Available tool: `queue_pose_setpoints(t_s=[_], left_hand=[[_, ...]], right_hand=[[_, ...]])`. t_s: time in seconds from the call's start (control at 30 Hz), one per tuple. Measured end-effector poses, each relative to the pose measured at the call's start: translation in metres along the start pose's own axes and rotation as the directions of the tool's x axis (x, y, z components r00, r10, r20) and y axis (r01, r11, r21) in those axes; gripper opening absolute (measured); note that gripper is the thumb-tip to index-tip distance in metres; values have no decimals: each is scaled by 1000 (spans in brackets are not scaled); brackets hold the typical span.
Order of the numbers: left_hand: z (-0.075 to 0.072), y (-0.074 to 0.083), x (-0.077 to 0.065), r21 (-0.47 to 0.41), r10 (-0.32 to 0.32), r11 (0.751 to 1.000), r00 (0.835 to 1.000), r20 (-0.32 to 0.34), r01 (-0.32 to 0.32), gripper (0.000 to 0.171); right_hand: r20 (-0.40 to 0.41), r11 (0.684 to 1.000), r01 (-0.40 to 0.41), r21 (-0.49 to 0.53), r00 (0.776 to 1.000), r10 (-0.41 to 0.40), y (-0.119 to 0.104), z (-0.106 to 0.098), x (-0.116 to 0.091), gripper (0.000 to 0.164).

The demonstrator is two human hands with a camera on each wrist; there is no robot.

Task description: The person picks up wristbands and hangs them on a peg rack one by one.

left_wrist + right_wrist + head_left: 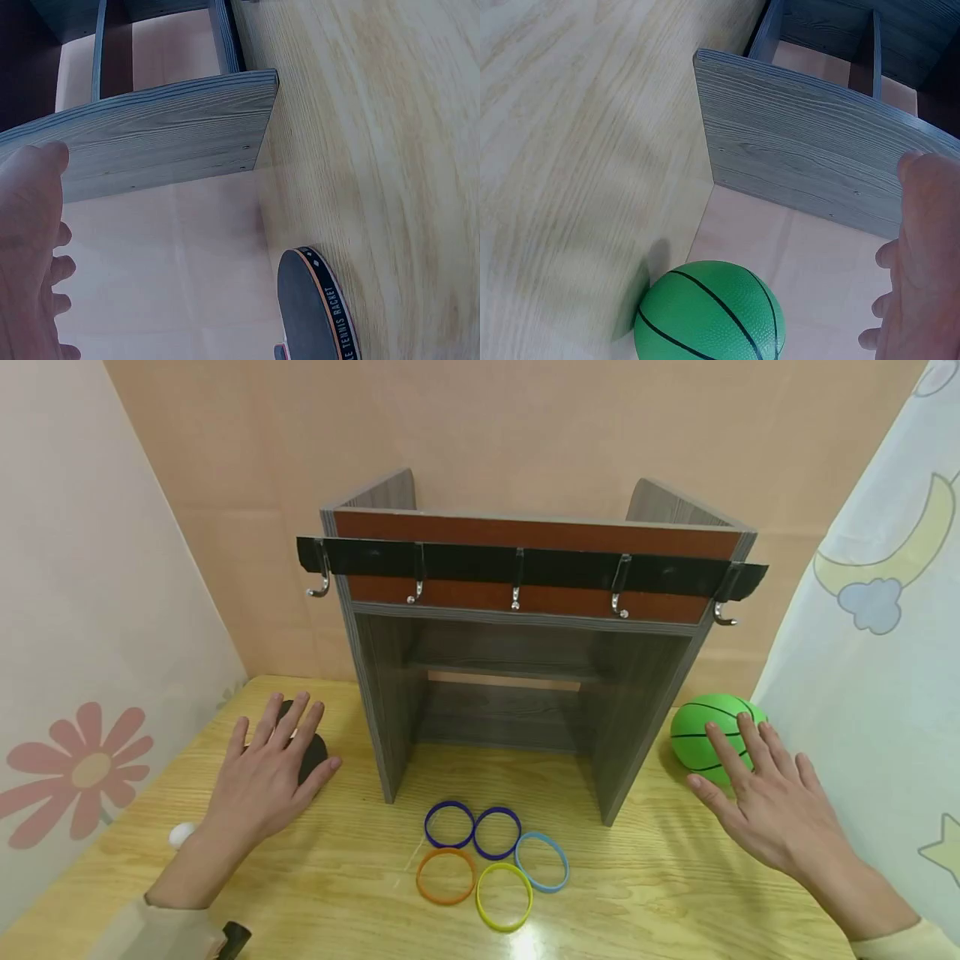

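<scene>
Spread wide, both sides!
Left hand (262, 772), fingers splayed, hovers by the black racket (307, 307), left on the surface (337, 877); right hand (776, 810), equally spread, hovers by the green ball (709, 311), far right; five rings (474, 836) lie near centre.

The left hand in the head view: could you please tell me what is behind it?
Past the left hand, part of a dark table tennis racket shows. The hand covers the rest, so the racket's full outline cannot be seen in that view.
</scene>
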State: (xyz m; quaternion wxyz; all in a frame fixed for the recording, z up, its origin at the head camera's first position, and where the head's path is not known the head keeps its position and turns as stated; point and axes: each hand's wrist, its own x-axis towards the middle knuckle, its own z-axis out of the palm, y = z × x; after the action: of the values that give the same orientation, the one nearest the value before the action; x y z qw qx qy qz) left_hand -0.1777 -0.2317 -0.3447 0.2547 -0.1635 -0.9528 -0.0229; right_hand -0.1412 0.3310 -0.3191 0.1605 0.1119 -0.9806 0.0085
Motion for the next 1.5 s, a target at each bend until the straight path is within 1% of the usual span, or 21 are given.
queue_pose_setpoints(t_s=[0.13, 0.23, 0.33, 0.4, 0.47, 0.57, 0.63, 0.73, 0.8, 0.83, 0.87, 0.93, 1.0, 1.03, 1.1, 1.17, 1.23, 1.27, 1.3, 1.4, 1.5], left_hand=[[1, 1, 1, -14, 5, 1000, 1000, -4, -5, 74], [3, 3, 2, -52, 19, 998, 1000, -24, -20, 72], [5, 7, 4, -147, 38, 988, 995, -91, -52, 69], [7, 11, 7, -243, 41, 967, 987, -155, -78, 65], [8, 15, 12, -343, 29, 933, 972, -232, -110, 60], [8, 22, 21, -471, -20, 868, 937, -348, -156, 48], [7, 28, 29, -547, -65, 813, 903, -425, -199, 40], [4, 36, 39, -639, -137, 722, 850, -509, -267, 31], [4, 41, 44, -691, -182, 659, 828, -530, -297, 30], [5, 43, 46, -709, -198, 635, 821, -535, -309, 30], [5, 45, 47, -723, -217, 615, 815, -538, -314, 30], [7, 48, 49, -749, -248, 579, 806, -537, -322, 31], [8, 51, 51, -761, -265, 556, 796, -544, -335, 31], [9, 52, 52, -761, -269, 551, 790, -551, -343, 32], [1, 58, 52, -763, -275, 537, 780, -562, -360, 31], [-2, 61, 53, -766, -284, 531, 776, -564, -362, 30], [-2, 62, 54, -775, -299, 520, 773, -559, -359, 28], [-2, 62, 54, -782, -309, 508, 771, -556, -361, 27], [2, 60, 55, -789, -320, 498, 770, -552, -358, 26], [9, 57, 58, -817, -347, 436, 768, -539, -377, 22], [12, 55, 59, -836, -361, 375, 767, -531, -401, 17]], right_hand=[[-9, 1000, 20, 4, 1000, -20, -3, 5, -2, 76], [-44, 998, 47, 37, 998, -45, -11, 10, -6, 75], [-128, 993, 96, 72, 988, -86, -23, 16, -8, 72], [-202, 985, 146, 92, 971, -125, -34, 21, -9, 65], [-268, 976, 195, 100, 950, -163, -46, 27, -9, 52], [-313, 953, 273, 134, 924, -221, -65, 38, -10, 30], [-304, 932, 321, 170, 916, -261, -79, 47, -9, 21], [-258, 878, 396, 271, 908, -330, -97, 59, -5, 16], [-199, 836, 410, 363, 911, -361, -108, 67, -2, 13], [-169, 814, 410, 411, 912, -374, -113, 70, -1, 11], [-131, 792, 401, 461, 913, -386, -117, 73, 1, 9], [-61, 759, 365, 540, 916, -397, -124, 77, 4, 7], [-8, 739, 328, 588, 916, -400, -130, 80, 7, 8], [12, 733, 311, 605, 917, -399, -132, 82, 8, 9], [37, 738, 288, 610, 920, -390, -135, 84, 10, 9], [60, 750, 268, 605, 924, -378, -135, 85, 12, 9], [91, 762, 241, 602, 927, -364, -134, 85, 14, 8], [106, 770, 223, 598, 930, -353, -133, 85, 14, 7], [119, 775, 207, 597, 933, -341, -132, 85, 15, 6], [137, 782, 158, 603, 945, -298, -127, 84, 15, 11], [120, 764, 131, 632, 957, -263, -122, 84, 15, 16]])
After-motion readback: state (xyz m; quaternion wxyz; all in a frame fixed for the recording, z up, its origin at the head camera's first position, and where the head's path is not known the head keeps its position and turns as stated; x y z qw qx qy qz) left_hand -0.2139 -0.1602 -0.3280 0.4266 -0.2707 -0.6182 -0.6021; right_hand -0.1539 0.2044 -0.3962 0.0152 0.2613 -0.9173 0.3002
